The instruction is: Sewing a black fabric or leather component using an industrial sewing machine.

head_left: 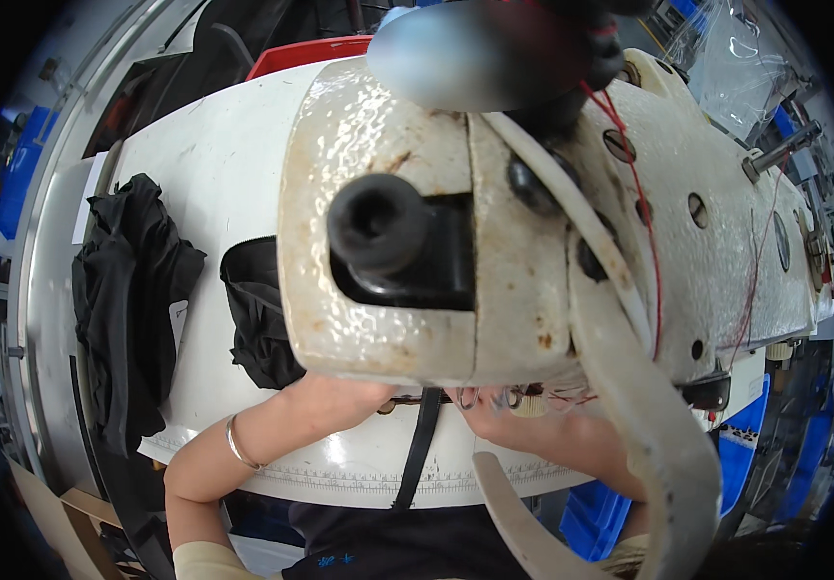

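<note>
A large off-white sewing machine head (378, 338) fills the middle and covers the working spot below it. My left hand (351, 398) reaches under its front edge from the left, with a silver bangle (234, 443) on the wrist; its fingers are hidden. From the other side my right hand (496, 422) comes in under the machine, and its fingers are mostly covered too. Between the hands a narrow black strip (423, 440) runs from beneath the machine down over the table's near edge. Whether either hand grips it cannot be seen.
Crumpled black fabric (131, 290) lies on the white table (223, 135) at the left, and a smaller black fabric piece (260, 314) sits beside the machine. A cream lever (668, 435) curves down at the right. Blue bins (596, 517) stand below the table's right side.
</note>
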A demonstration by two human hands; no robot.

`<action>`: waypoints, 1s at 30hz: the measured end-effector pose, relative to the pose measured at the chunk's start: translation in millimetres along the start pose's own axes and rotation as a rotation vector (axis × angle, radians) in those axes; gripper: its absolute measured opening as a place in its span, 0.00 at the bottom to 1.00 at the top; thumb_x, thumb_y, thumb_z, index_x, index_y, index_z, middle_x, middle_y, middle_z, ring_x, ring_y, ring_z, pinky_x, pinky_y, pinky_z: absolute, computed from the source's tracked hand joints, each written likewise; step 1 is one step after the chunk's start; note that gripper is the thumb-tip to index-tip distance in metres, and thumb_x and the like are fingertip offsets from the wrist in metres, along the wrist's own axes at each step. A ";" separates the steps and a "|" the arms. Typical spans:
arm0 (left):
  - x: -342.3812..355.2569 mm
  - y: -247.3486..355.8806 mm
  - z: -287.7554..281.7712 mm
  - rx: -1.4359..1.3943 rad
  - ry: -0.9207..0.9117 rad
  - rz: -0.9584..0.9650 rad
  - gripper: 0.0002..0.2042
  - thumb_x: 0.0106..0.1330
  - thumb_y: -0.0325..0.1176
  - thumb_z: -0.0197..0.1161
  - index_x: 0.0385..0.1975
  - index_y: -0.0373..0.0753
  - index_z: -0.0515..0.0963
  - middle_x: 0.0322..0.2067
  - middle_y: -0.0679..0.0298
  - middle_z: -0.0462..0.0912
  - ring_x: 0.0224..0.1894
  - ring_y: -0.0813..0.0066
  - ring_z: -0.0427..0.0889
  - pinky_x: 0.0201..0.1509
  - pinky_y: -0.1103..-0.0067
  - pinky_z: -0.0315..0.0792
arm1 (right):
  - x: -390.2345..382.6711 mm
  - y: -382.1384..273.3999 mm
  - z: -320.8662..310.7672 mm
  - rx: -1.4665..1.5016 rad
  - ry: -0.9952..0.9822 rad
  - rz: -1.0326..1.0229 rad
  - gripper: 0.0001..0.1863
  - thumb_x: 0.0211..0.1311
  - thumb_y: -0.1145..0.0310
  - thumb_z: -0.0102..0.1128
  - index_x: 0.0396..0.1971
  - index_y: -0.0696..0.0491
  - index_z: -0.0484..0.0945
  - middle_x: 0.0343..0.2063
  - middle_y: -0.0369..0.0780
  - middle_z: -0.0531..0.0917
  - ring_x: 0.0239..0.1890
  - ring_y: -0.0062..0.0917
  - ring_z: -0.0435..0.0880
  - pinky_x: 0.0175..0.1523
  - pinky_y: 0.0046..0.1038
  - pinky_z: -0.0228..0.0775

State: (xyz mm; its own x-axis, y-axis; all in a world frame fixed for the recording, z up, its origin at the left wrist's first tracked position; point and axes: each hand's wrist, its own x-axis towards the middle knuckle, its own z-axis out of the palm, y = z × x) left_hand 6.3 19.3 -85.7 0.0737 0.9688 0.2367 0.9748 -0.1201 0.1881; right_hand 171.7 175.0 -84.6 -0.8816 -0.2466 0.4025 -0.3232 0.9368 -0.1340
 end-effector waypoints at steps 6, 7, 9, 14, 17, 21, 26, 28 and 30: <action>4.7 2.0 -4.3 -0.122 0.136 -0.102 0.16 0.39 0.25 0.62 0.33 0.39 0.81 0.34 0.59 0.80 0.39 0.59 0.80 0.43 0.64 0.73 | -1.1 1.6 -2.2 -0.011 0.008 -0.012 0.08 0.48 0.69 0.57 0.31 0.53 0.77 0.27 0.39 0.78 0.32 0.29 0.76 0.37 0.32 0.68; 6.6 1.9 -6.0 -0.098 0.153 -0.090 0.16 0.39 0.25 0.62 0.33 0.39 0.81 0.33 0.59 0.80 0.39 0.59 0.79 0.43 0.65 0.73 | -0.8 1.9 -1.9 -0.013 0.010 -0.013 0.08 0.48 0.70 0.57 0.31 0.53 0.77 0.27 0.39 0.78 0.32 0.28 0.76 0.36 0.31 0.68; 12.2 1.0 -9.7 -0.074 0.174 -0.079 0.16 0.39 0.25 0.62 0.33 0.40 0.81 0.33 0.60 0.80 0.38 0.59 0.79 0.43 0.65 0.73 | 0.7 2.6 -1.8 -0.016 0.017 -0.016 0.08 0.49 0.70 0.57 0.31 0.53 0.76 0.27 0.38 0.78 0.32 0.28 0.77 0.36 0.31 0.68; 24.1 4.3 -28.6 -0.110 0.169 -0.119 0.17 0.38 0.24 0.61 0.33 0.40 0.80 0.33 0.62 0.79 0.38 0.59 0.79 0.42 0.65 0.73 | 4.9 4.0 -12.4 -0.032 0.037 -0.029 0.07 0.51 0.72 0.57 0.32 0.53 0.76 0.27 0.37 0.78 0.32 0.25 0.77 0.36 0.28 0.69; 20.4 16.9 -42.3 -0.230 0.109 -0.248 0.17 0.38 0.25 0.61 0.34 0.38 0.80 0.32 0.61 0.78 0.40 0.59 0.79 0.44 0.66 0.73 | 0.6 5.6 -24.9 -0.101 0.098 -0.072 0.07 0.53 0.72 0.57 0.33 0.53 0.76 0.27 0.36 0.78 0.31 0.24 0.78 0.36 0.27 0.70; 13.7 41.0 -46.0 0.083 0.039 -0.142 0.17 0.41 0.26 0.59 0.35 0.32 0.78 0.31 0.58 0.78 0.42 0.60 0.78 0.52 0.69 0.71 | -2.7 4.1 -26.0 0.355 -0.068 0.354 0.16 0.54 0.65 0.57 0.43 0.50 0.76 0.40 0.36 0.79 0.43 0.27 0.77 0.47 0.29 0.70; 9.5 63.6 -46.5 0.526 -0.006 -0.124 0.16 0.45 0.27 0.56 0.34 0.27 0.76 0.33 0.55 0.77 0.41 0.64 0.76 0.63 0.70 0.62 | 3.5 6.6 -25.4 -0.219 -0.077 0.180 0.22 0.46 0.67 0.58 0.46 0.50 0.79 0.41 0.39 0.81 0.39 0.31 0.79 0.41 0.32 0.75; 10.6 60.6 -48.7 0.467 0.108 -0.126 0.12 0.46 0.27 0.57 0.32 0.30 0.76 0.28 0.59 0.74 0.36 0.67 0.75 0.56 0.71 0.67 | 6.4 7.9 -31.4 -0.150 -0.019 0.034 0.20 0.46 0.68 0.58 0.42 0.56 0.79 0.37 0.43 0.81 0.38 0.32 0.79 0.39 0.32 0.76; 13.4 50.2 -50.6 0.257 0.139 -0.156 0.11 0.47 0.26 0.58 0.32 0.31 0.76 0.27 0.60 0.72 0.34 0.67 0.74 0.52 0.71 0.68 | 10.6 4.4 -34.5 -0.236 -0.016 -0.167 0.19 0.45 0.69 0.58 0.40 0.59 0.79 0.36 0.44 0.80 0.38 0.32 0.79 0.41 0.31 0.75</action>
State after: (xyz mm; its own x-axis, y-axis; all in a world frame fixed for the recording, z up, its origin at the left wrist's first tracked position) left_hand 45.6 15.3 -24.9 -0.0930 0.9303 0.3548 0.9946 0.1033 -0.0102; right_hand 172.8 185.1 -49.6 -0.8286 -0.4047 0.3869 -0.3772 0.9142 0.1484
